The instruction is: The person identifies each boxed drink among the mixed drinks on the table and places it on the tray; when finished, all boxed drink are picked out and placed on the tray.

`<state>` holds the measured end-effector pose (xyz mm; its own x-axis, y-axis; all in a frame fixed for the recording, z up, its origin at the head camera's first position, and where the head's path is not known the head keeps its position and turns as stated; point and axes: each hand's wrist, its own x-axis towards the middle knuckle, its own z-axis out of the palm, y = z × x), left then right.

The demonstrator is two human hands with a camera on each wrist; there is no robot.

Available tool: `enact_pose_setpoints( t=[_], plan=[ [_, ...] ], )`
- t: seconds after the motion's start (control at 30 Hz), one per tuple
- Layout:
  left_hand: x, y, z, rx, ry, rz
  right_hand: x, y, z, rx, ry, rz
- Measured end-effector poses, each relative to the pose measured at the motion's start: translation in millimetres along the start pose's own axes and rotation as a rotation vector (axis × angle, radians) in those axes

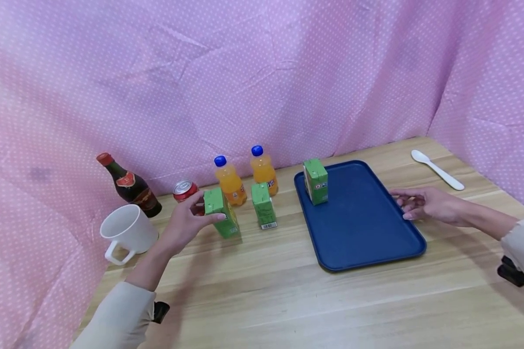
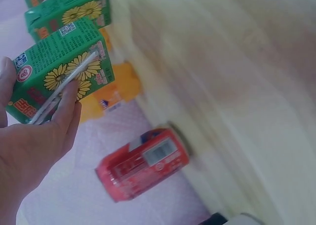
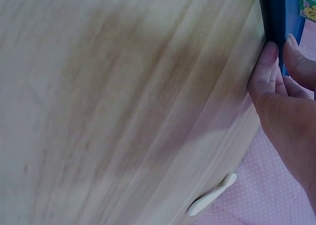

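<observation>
My left hand (image 1: 185,225) grips a green drink carton (image 1: 220,213) by its sides, thumb on one side and fingers on the other. The left wrist view shows yellow flowers and a wrapped straw on that carton (image 2: 64,72); whether its base touches the table I cannot tell. Just right of it stands a second green carton (image 1: 264,206). A third carton (image 1: 316,182) stands on the blue tray (image 1: 362,218), near its left rim. At the tray's right rim, my right hand (image 1: 432,206) holds the edge between thumb and fingers (image 3: 266,62).
Two orange soda bottles (image 1: 230,182) stand behind the cartons. A red can (image 1: 184,190), partly hidden by my left hand, a dark bottle (image 1: 133,186) and a white mug (image 1: 128,228) are at the left. Right of the tray lies a white spoon (image 1: 438,169). Pink dotted cloth (image 1: 244,72) backs the table.
</observation>
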<state>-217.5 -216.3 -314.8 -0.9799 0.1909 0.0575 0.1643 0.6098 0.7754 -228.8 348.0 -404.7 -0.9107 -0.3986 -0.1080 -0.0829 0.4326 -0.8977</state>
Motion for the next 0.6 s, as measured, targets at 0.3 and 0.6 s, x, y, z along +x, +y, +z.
enact_pose_setpoints(
  t=[0.3, 0.6],
  plan=[
    [-4.7, 17.4, -9.3, -0.001, 0.011, -0.008, 0.2, 2, 0, 0.017, 0.002, 0.033],
    [-9.2, 40.8, -23.1, 0.016, -0.014, -0.041, -1.2, 4, 0, -0.012, 0.019, -0.044]
  ],
)
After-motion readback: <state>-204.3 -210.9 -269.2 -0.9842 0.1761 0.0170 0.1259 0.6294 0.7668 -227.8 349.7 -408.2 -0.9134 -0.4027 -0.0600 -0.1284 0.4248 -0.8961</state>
